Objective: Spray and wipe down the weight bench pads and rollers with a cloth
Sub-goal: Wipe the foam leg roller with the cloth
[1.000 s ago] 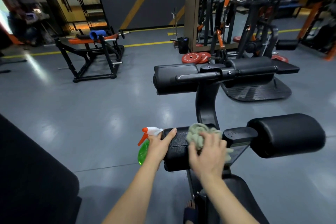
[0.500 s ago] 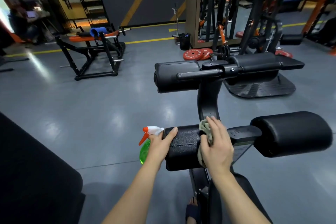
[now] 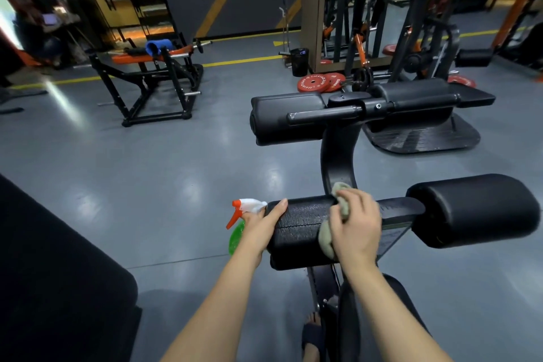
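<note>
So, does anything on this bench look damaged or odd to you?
Yes. The left roller, where the right hand presses the cloth, has a cracked, wrinkled cover with a line running along it. The right roller looks smooth.

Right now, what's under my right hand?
A grey-green cloth, bunched under the right hand against the inner end of the black roller. Most of the cloth and the roller surface beneath it are covered.

Spray bottle: body mostly hidden behind left hand. Cloth: largely under right hand. Near-left black pad: cut by frame edges.
</note>
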### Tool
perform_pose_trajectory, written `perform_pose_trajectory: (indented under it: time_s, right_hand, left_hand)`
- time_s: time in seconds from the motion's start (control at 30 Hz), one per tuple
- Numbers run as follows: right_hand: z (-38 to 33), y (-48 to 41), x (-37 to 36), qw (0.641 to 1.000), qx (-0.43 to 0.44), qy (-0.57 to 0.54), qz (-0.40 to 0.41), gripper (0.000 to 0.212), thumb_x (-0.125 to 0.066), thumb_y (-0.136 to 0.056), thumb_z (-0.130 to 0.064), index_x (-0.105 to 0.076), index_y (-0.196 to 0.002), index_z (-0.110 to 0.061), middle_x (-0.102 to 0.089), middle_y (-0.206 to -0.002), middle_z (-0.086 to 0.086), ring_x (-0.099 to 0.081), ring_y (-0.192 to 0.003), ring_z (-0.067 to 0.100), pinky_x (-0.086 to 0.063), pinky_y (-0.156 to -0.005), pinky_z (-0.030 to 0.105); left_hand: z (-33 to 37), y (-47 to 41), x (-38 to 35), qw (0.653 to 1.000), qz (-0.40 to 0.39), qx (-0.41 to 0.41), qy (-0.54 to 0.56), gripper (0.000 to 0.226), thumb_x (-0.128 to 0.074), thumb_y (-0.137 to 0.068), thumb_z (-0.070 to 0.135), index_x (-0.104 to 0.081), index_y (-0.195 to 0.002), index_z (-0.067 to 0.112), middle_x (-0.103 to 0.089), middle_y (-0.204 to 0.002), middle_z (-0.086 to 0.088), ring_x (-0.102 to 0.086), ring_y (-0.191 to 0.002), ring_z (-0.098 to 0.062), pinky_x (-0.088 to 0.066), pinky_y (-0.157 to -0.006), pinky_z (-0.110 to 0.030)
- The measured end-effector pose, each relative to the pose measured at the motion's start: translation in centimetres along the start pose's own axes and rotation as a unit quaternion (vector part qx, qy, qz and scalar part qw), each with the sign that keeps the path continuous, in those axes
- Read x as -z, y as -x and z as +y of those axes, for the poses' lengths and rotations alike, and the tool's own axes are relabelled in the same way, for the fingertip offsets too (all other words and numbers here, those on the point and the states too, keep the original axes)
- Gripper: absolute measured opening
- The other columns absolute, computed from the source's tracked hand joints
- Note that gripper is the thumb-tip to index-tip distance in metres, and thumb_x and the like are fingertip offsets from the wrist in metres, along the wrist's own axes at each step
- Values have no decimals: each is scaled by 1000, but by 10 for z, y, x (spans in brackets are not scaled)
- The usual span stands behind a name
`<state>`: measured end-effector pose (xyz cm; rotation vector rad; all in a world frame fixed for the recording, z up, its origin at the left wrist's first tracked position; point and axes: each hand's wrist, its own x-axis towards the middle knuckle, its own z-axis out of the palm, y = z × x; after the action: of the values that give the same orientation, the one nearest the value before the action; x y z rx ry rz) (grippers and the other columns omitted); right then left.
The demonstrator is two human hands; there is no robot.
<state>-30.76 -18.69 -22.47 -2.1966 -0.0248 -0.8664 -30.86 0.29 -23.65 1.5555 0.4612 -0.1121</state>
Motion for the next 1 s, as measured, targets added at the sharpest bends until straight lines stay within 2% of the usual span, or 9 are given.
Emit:
perform_pose_trajectory:
  time_s: [0.13, 0.23, 0.33, 0.43, 0.53, 0.67, 0.83, 0.93, 1.0]
  right_hand:
    - [-1, -4, -3, 995, -79, 56, 19, 31, -65, -88, -8, -68, -119, -9, -60, -117, 10, -54, -106, 31, -40, -95, 38]
    - [-25, 21, -21, 997, 2, 80, -6, 32, -57, -88, -9, -67, -119, -4, -61, -120, 15, -54, -112, 33, -42, -100, 44]
    - [-51, 57, -43, 994, 90, 24, -60, 31, -58, -86, -4, -70, -115, -1, -63, -123, 16, -55, -121, 38, -42, -106, 52]
    - [-56, 68, -50, 986, 151, -1, -76, 27, -56, -92, -9, -72, -112, -1, -66, -121, 16, -56, -123, 38, -44, -106, 51]
    - [-30, 48, -32, 978, 195, 10, -79, 32, -57, -91, -14, -70, -117, 0, -65, -124, 15, -58, -121, 34, -44, -108, 46]
    - [-1, 16, -2, 995, 82, 37, -33, 34, -66, -87, -8, -68, -120, 0, -64, -121, 13, -59, -113, 30, -44, -103, 39]
    - [1, -16, 3, 994, -99, 40, -26, 27, -67, -88, -9, -68, -115, -9, -61, -116, 10, -57, -104, 35, -43, -93, 41]
    - [-24, 2, -10, 998, -31, 21, -44, 27, -64, -87, -10, -68, -113, -8, -61, -118, 8, -56, -113, 29, -42, -101, 38]
    - [-48, 28, -24, 994, 28, -41, -96, 31, -59, -87, -18, -67, -115, -6, -60, -122, 8, -52, -120, 29, -41, -107, 43]
  left_hand:
    - [-2, -8, 1, 1000, 17, 15, 0, 57, -82, -56, 80, -72, -92, 36, -51, -139, -1, -67, -112, -19, -52, -104, -43]
    - [1, -10, 1, 999, 6, 41, 17, 66, -87, -50, 76, -68, -100, 39, -60, -133, -2, -71, -107, -20, -55, -99, -45]
    - [0, -15, 1, 996, 17, 84, 28, 104, -90, -50, 70, -52, -132, 17, -76, -110, -4, -75, -97, -19, -59, -93, -45]
    - [0, -15, 2, 995, 21, 96, 19, 104, -87, -53, 66, -49, -135, 13, -77, -97, -3, -76, -92, -19, -61, -88, -42]
    - [0, -12, 0, 997, 26, 69, 24, 89, -86, -55, 69, -56, -124, 21, -71, -119, -5, -74, -99, -19, -61, -91, -43]
    - [0, -6, 0, 999, 25, 28, 20, 84, -85, -42, 82, -57, -102, 30, -54, -139, -6, -67, -113, -20, -53, -103, -43]
    - [5, -2, -6, 996, 80, 42, 13, 66, -80, -80, 54, -42, -123, 22, -52, -138, -6, -60, -116, -21, -49, -99, -35]
    - [5, 0, -7, 996, 85, 37, 1, 48, -79, -84, 50, -59, -114, 18, -54, -134, -6, -63, -109, -18, -49, -84, -28]
    - [4, 1, -7, 996, 82, 17, -14, 34, -75, -89, 46, -65, -110, 21, -49, -136, -2, -62, -115, -21, -51, -87, -29]
